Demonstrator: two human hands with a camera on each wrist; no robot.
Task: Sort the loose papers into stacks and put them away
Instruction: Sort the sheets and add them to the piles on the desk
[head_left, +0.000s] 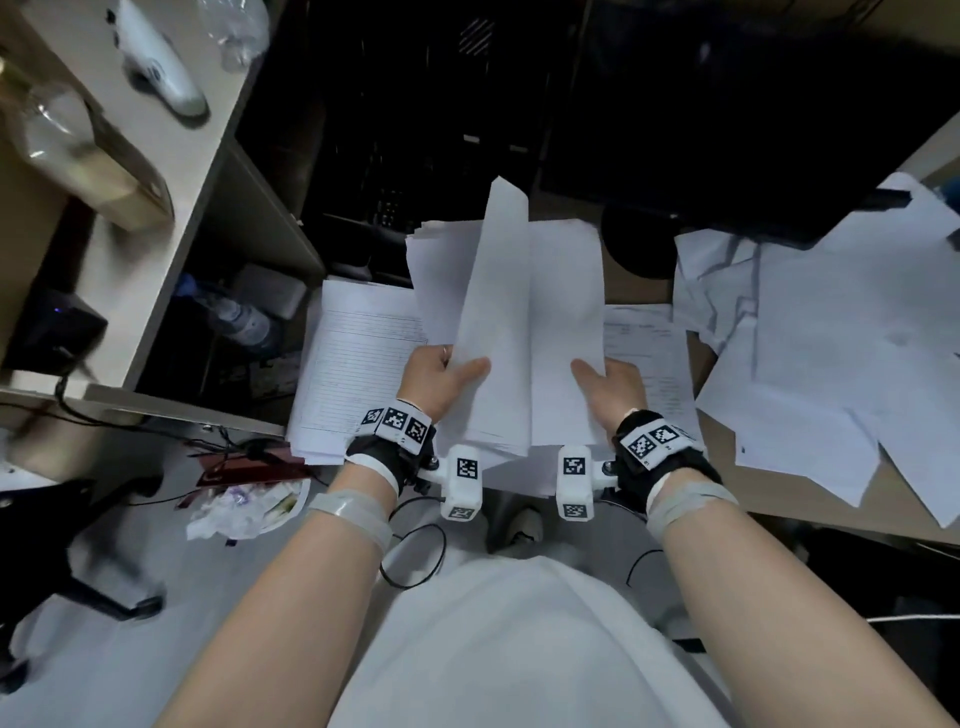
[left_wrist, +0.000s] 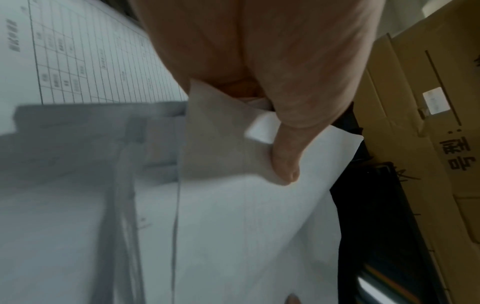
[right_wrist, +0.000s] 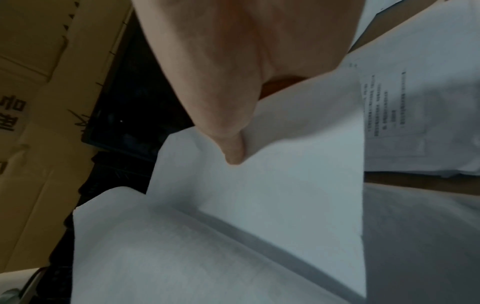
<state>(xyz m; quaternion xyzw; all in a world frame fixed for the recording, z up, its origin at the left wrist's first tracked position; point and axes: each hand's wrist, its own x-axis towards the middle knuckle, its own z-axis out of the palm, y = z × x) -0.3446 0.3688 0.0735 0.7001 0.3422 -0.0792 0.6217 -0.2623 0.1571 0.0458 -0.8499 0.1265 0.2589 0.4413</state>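
Two hands are in view, the left hand (head_left: 434, 371) and the right hand (head_left: 615, 384), and each wrist carries one black band with white coded tags, two bands in all. Paper lies in four groups: one held bundle (head_left: 511, 322) between the hands, one stack of lined forms (head_left: 353, 374) at the left, one stack of printed sheets (head_left: 652, 353) at the right, and one loose spread of sheets (head_left: 831, 332) farther right on the worktop (head_left: 727, 457); single sheets are too many and too overlapped to count. Two clear plastic bottles show, one (head_left: 239, 28) at the top left and one (head_left: 239, 322) lying lower down. One white shoe-shaped object (head_left: 156, 60) lies on the pale surface at upper left.
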